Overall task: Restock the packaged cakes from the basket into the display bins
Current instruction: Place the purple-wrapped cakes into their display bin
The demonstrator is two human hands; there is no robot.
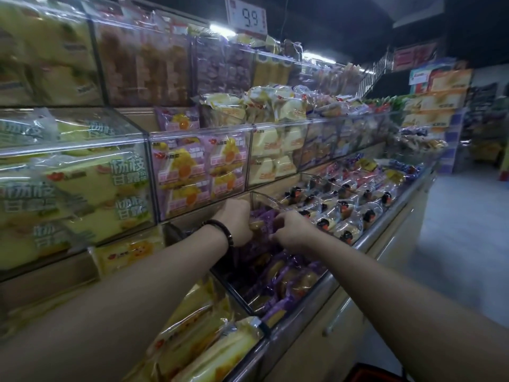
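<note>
Both my hands reach into a clear display bin [325, 282] on the lowest shelf tier that holds purple-wrapped cakes [286, 282]. My left hand [237, 220], with a dark bead bracelet on its wrist, grips a purple-wrapped cake [260, 223] at the back of the bin. My right hand [292, 230] pinches the same pack from the right side. A red basket [377, 374] shows only as a rim at the bottom edge.
Yellow cake packs [209, 340] fill the bin to the left, and packs with black and red marks [338, 213] the bin to the right. Clear bins above hold pink packs [201, 172] and yellow packs [82, 194]. A grey aisle floor [462, 244] lies right.
</note>
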